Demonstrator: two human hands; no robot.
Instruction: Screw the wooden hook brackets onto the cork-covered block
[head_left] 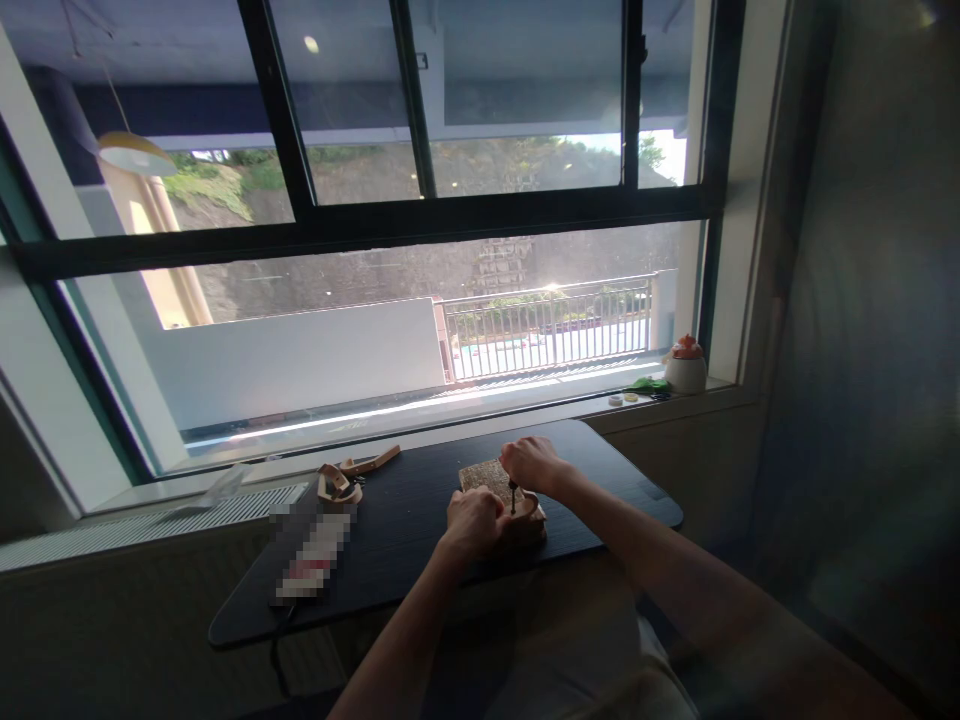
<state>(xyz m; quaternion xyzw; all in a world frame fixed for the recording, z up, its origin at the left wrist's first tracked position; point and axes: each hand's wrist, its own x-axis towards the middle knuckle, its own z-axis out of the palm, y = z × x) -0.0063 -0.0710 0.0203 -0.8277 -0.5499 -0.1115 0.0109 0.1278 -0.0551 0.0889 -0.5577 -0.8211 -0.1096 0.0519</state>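
Note:
My right hand (536,465) is closed in a fist around the top of a small screwdriver (513,497). Its dark shaft points straight down, with the tip on a brown wooden piece (529,508). At the near left side, my left hand (474,517) grips the wooden piece, thumb close to the screwdriver's tip. The piece has a rounded near end and a flat, speckled brown panel (481,478) at the back. My fingers hide part of it, and the screwdriver's handle is mostly covered by my right fist.
Both hands work over a dark table (405,550) with rounded corners. On its left lie curved wooden parts (339,487), a wooden strip (373,461) and a blurred-out oblong item (315,557) with a black cable (276,650). A white pot (685,374) stands on the windowsill.

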